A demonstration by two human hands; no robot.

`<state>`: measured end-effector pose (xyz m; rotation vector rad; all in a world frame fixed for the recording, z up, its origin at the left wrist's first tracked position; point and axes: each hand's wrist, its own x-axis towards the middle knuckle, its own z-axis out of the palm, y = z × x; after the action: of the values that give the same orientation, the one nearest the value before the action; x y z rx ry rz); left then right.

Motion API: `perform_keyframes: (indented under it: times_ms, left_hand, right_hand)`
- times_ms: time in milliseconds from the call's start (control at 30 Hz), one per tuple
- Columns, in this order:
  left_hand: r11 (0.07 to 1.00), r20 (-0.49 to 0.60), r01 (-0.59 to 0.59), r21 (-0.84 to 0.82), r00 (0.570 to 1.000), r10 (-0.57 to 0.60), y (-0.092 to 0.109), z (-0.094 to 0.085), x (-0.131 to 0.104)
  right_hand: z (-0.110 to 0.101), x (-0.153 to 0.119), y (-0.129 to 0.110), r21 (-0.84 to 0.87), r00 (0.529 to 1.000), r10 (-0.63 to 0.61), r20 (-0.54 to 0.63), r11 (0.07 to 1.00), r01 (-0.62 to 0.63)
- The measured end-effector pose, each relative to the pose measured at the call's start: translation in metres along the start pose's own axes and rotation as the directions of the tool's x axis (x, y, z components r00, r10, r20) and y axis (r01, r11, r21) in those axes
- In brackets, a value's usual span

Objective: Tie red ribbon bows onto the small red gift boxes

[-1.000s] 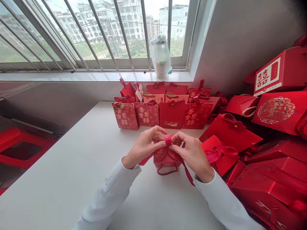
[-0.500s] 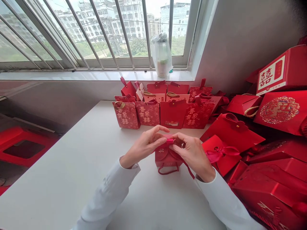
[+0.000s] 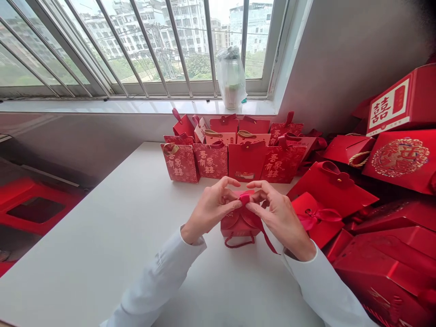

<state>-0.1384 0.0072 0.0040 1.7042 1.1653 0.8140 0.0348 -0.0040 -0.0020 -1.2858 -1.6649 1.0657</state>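
A small red gift box [image 3: 238,225] stands on the white table, with a red cord handle [image 3: 240,245] hanging at its near side. Over its top, a dark pink ribbon [image 3: 245,198] is pinched between my two hands. My left hand [image 3: 216,204] grips the ribbon from the left, thumb against fingers. From the right, my right hand [image 3: 275,211] pinches it too, thumb near the knot. One ribbon tail [image 3: 269,238] trails down past the box's right side. The fingers partly hide the top of the box.
Rows of red gift bags [image 3: 211,161] stand behind the box. A heap of red boxes [image 3: 384,254] crowds the right side. A bagged jar [image 3: 231,79] is on the windowsill. The white table [image 3: 112,227] stretches left, with a red box [image 3: 34,206] beyond its edge.
My left hand has shifted slightly right and its fingers have curled in toward the ribbon. The ribbon loop now stands more upright between both hands, and its tail shows more at the right.
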Motion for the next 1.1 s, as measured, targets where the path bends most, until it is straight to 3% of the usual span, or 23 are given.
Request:
perform_keyframes:
  times_ms: [367, 533, 733, 867, 1100]
  left_hand:
    - [1.000, 0.032, -0.015, -0.021, 0.999, 0.016, 0.000, 0.004, 0.000]
    - [0.997, 0.050, -0.056, 0.061, 0.997, 0.053, 0.004, 0.005, -0.001]
    - [0.974, 0.016, -0.096, 0.207, 0.995, 0.095, 0.004, 0.004, 0.002]
    - [0.994, -0.047, -0.063, 0.085, 0.997, 0.067, 0.000, 0.006, 0.004]
    - [0.998, -0.063, -0.023, -0.067, 0.998, 0.019, -0.002, 0.005, 0.005]
  right_hand:
    - [-0.002, -0.003, -0.003, 0.068, 0.993, -0.056, -0.106, 0.996, 0.064]
    - [0.005, -0.005, -0.008, 0.192, 0.995, -0.042, -0.090, 0.980, 0.059]
    - [0.014, -0.012, -0.013, 0.128, 0.997, -0.066, 0.039, 0.990, 0.061]
    - [0.007, -0.011, -0.009, 0.064, 0.999, -0.025, -0.042, 0.998, 0.028]
    - [0.001, -0.002, 0.005, 0.022, 1.000, 0.015, -0.013, 1.000, -0.015]
